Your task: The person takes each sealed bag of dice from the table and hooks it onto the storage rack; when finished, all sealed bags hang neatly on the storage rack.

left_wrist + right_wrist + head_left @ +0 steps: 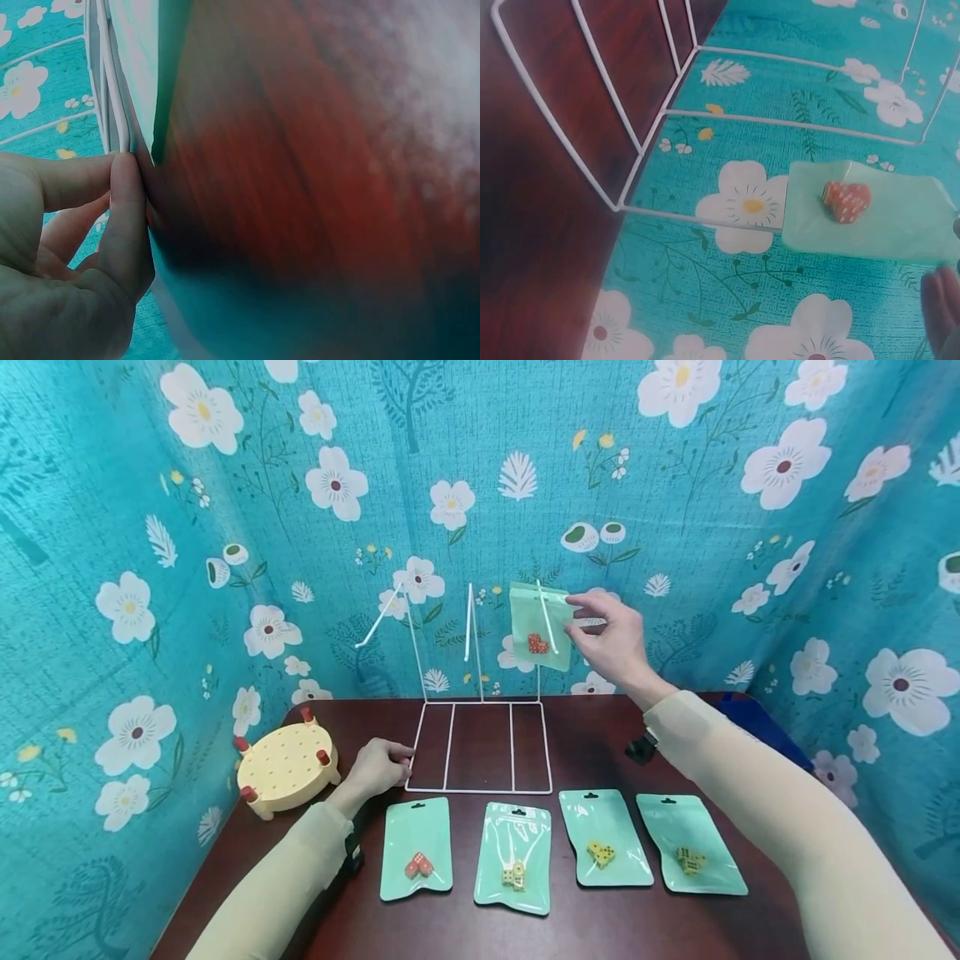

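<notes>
My right hand (611, 635) holds the right edge of a mint-green pouch of red dice (537, 643), thumb and forefinger at its upper side. This pouch hangs at the right prong of a white wire rack (480, 792), and the prong crosses in front of it. In the right wrist view the dice pouch (892, 225) lies against the curtain side, with only part of the hand showing. Low at the rack's front left corner, my left hand (377, 766) pinches the base wire (112, 82) between thumb and fingertip.
Several mint pouches lie in a row before the rack: one with red dice (416, 839), others with yellow dice (517, 835). A round cream stand (288, 764) with red-tipped legs is at left. A dark blue object (765, 727) lies behind my right arm. Flowered curtain (450, 460) surrounds the table.
</notes>
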{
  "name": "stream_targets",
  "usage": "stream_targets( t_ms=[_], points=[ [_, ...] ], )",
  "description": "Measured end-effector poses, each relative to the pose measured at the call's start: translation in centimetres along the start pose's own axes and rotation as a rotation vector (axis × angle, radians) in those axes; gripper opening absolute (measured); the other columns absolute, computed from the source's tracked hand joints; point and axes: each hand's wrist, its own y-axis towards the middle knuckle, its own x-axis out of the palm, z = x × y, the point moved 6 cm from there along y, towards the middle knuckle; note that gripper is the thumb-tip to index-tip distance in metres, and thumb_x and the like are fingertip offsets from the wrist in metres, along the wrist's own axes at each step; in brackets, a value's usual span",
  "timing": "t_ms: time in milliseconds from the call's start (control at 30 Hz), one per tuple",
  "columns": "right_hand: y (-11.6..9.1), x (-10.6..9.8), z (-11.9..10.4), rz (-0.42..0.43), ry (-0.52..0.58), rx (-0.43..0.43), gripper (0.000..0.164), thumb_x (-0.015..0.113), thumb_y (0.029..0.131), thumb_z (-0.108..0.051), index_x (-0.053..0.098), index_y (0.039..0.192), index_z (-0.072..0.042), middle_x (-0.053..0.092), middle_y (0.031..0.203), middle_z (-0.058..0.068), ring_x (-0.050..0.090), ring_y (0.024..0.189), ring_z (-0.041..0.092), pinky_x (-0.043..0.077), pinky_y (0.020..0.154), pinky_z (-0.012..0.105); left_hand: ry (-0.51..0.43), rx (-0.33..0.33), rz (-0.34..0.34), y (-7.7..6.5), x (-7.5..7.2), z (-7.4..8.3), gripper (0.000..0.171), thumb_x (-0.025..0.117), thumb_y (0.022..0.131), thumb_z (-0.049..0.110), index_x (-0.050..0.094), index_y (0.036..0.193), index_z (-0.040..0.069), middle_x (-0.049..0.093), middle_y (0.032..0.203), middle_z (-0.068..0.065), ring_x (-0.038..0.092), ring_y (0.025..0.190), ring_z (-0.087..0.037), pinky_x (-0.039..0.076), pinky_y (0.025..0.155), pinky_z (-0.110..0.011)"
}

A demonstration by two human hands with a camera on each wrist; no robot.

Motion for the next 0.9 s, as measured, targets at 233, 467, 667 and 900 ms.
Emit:
stream_targets(
  t_ms=[233,467,667,900],
  points=[
    [-3.6,-2.4,0.8,-0.115,-0.035,0.094,0.049,0.080,0.096,-0.023,0.067,0.143,-0.019,0.067,0.137,0.006,0.067,0.121,0.029,0.058,0.095,0.056,0.008,0.015,0.006,0.0,-0.2,-0.1,0.037,0.075,0.090,0.003,0.078,0.127,0.008,0.070,0.089,-0.007,0.065,0.076,-0.022,0.054,0.064,-0.030],
    [-10.4,-4.9,5.8,-0.440,-0.051,0.325,0.056,0.079,0.097,-0.033,0.062,0.147,-0.014,0.066,0.141,0.014,0.069,0.121,0.037,0.061,0.089,0.043,0.018,0.017,0.011,-0.1,-0.3,-0.4,0.038,0.076,0.090,0.003,0.078,0.127,0.008,0.069,0.089,-0.006,0.064,0.077,-0.022,0.053,0.063,-0.030],
    [-17.2,-8.1,10.6,-0.608,-0.056,0.428,0.066,0.083,0.094,-0.030,0.057,0.148,-0.003,0.064,0.141,0.024,0.066,0.122,0.043,0.060,0.087,0.032,0.006,0.023,0.009,0.0,0.0,-0.1,0.037,0.076,0.090,0.003,0.078,0.127,0.008,0.070,0.090,-0.006,0.064,0.078,-0.022,0.054,0.063,-0.030],
    [-22.1,-10.2,13.1,-0.758,-0.092,0.390,0.067,0.090,0.085,-0.025,0.063,0.142,-0.002,0.069,0.135,0.019,0.068,0.116,0.037,0.059,0.084,0.030,-0.008,0.018,0.006,-0.1,-0.1,0.1,0.036,0.075,0.091,0.003,0.078,0.127,0.007,0.070,0.091,-0.007,0.066,0.078,-0.022,0.057,0.065,-0.030]
  ],
)
